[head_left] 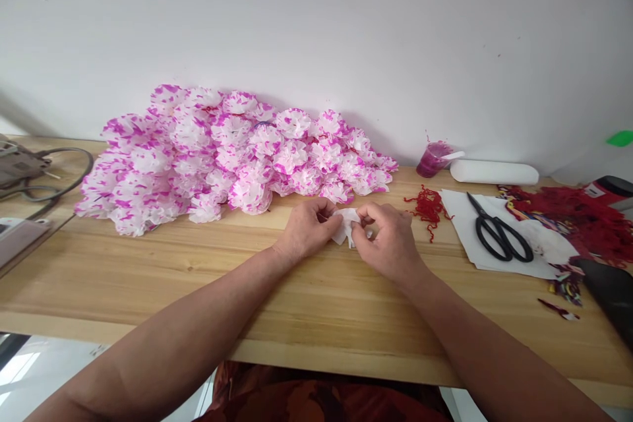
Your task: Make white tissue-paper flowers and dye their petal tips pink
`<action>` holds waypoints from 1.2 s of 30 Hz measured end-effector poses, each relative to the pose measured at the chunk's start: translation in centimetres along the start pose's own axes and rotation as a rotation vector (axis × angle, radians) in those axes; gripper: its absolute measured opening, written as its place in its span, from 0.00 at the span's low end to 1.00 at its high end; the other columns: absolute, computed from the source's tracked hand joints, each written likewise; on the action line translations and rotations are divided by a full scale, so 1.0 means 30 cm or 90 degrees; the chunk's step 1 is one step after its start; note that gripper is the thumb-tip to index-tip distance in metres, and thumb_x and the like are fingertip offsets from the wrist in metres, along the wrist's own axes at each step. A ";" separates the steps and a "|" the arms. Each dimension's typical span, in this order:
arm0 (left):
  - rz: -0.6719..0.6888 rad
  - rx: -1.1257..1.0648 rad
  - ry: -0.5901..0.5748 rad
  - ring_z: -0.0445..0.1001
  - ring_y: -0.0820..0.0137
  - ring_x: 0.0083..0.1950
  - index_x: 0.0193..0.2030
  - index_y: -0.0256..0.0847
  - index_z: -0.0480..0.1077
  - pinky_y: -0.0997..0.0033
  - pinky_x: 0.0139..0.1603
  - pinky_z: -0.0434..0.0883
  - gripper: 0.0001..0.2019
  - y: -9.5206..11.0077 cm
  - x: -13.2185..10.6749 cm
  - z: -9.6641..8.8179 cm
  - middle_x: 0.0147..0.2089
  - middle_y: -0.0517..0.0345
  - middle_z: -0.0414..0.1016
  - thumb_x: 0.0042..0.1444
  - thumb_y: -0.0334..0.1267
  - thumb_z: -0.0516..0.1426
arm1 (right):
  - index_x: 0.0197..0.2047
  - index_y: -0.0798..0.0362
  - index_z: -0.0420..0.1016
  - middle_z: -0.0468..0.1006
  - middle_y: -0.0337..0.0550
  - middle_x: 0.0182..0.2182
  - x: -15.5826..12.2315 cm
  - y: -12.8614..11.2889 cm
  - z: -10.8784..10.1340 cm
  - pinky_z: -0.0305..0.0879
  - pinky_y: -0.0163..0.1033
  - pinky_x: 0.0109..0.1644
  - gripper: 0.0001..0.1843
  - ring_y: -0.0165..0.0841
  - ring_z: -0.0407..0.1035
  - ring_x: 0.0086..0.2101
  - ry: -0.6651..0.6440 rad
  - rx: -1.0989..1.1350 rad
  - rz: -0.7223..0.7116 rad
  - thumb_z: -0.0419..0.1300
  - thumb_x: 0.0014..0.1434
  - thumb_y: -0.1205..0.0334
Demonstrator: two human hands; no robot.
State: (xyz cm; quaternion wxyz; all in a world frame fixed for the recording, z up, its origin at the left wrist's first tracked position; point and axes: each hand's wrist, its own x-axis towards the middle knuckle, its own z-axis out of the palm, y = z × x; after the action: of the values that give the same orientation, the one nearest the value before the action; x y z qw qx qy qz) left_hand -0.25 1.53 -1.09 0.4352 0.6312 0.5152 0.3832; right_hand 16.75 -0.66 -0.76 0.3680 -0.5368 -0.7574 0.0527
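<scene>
A small piece of white tissue paper (347, 224) is pinched between both hands over the wooden table (198, 277). My left hand (309, 231) grips its left side with fingers closed. My right hand (388, 241) pinches its right side, fingers curled. Just behind my hands lies a large pile of white and pink paper flowers (222, 151) against the wall.
Black scissors (499, 236) lie on white paper sheets (494, 257) at the right. Red thread (428, 206) sits beside them, with a pink cup (434, 158) and a white cylinder (493, 173) behind. Red scraps (578, 211) fill the far right; cables and a device (30, 175) sit far left.
</scene>
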 end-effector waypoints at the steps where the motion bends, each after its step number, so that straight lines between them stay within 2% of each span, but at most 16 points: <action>1: 0.004 -0.006 -0.001 0.70 0.72 0.27 0.28 0.40 0.67 0.75 0.26 0.66 0.08 0.002 -0.002 0.002 0.25 0.61 0.71 0.51 0.41 0.59 | 0.31 0.50 0.70 0.78 0.39 0.27 0.001 -0.002 -0.002 0.56 0.44 0.42 0.02 0.36 0.70 0.31 -0.011 0.016 0.015 0.59 0.52 0.66; 6: 0.017 -0.007 -0.004 0.67 0.75 0.25 0.28 0.40 0.66 0.77 0.24 0.63 0.08 0.006 -0.011 0.009 0.25 0.63 0.69 0.51 0.40 0.58 | 0.29 0.49 0.69 0.76 0.39 0.25 0.008 -0.008 -0.006 0.59 0.41 0.37 0.04 0.35 0.68 0.29 -0.024 0.065 0.071 0.61 0.53 0.63; 10: -0.018 -0.031 -0.005 0.71 0.73 0.26 0.30 0.39 0.67 0.75 0.25 0.66 0.07 -0.007 -0.004 0.008 0.25 0.61 0.72 0.52 0.40 0.58 | 0.27 0.49 0.68 0.76 0.38 0.23 0.010 -0.005 -0.005 0.59 0.39 0.36 0.04 0.34 0.67 0.28 -0.011 0.064 0.076 0.60 0.52 0.65; 15: -0.020 -0.049 -0.026 0.74 0.71 0.28 0.33 0.39 0.68 0.74 0.26 0.68 0.07 -0.003 -0.003 0.003 0.27 0.60 0.74 0.53 0.40 0.59 | 0.28 0.50 0.69 0.75 0.38 0.24 0.005 -0.007 -0.005 0.57 0.41 0.38 0.04 0.34 0.68 0.29 -0.015 0.051 0.040 0.60 0.53 0.66; 20: -0.016 -0.025 -0.019 0.73 0.71 0.27 0.30 0.39 0.67 0.75 0.26 0.68 0.06 -0.004 -0.002 0.002 0.26 0.60 0.73 0.52 0.39 0.58 | 0.30 0.50 0.71 0.77 0.37 0.26 -0.002 -0.002 0.002 0.52 0.44 0.43 0.03 0.35 0.70 0.33 -0.006 -0.003 -0.009 0.59 0.53 0.68; 24: -0.029 -0.042 -0.013 0.72 0.72 0.26 0.30 0.39 0.68 0.75 0.25 0.67 0.06 -0.005 0.002 0.005 0.25 0.61 0.73 0.50 0.39 0.58 | 0.30 0.50 0.71 0.78 0.38 0.27 -0.003 0.003 0.005 0.53 0.44 0.44 0.03 0.36 0.70 0.33 0.003 -0.015 0.017 0.60 0.52 0.67; 29: 0.000 -0.009 -0.007 0.70 0.73 0.26 0.28 0.40 0.66 0.75 0.25 0.66 0.07 0.005 -0.009 0.010 0.25 0.62 0.71 0.51 0.40 0.58 | 0.30 0.50 0.70 0.77 0.38 0.27 0.001 -0.001 0.004 0.56 0.43 0.43 0.03 0.36 0.69 0.32 -0.009 0.015 0.034 0.61 0.54 0.63; 36: -0.012 0.000 -0.010 0.70 0.72 0.26 0.27 0.40 0.67 0.75 0.25 0.66 0.09 -0.001 -0.006 0.004 0.24 0.61 0.70 0.54 0.41 0.57 | 0.27 0.49 0.69 0.76 0.38 0.24 0.009 -0.003 -0.002 0.58 0.41 0.38 0.04 0.35 0.68 0.29 -0.008 0.061 0.066 0.60 0.53 0.66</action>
State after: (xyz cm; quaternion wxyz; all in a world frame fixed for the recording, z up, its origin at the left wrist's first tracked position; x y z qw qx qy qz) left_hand -0.17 1.34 -1.15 0.4429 0.6291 0.5177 0.3743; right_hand 16.66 -0.48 -0.54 0.3852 -0.5568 -0.7274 0.1117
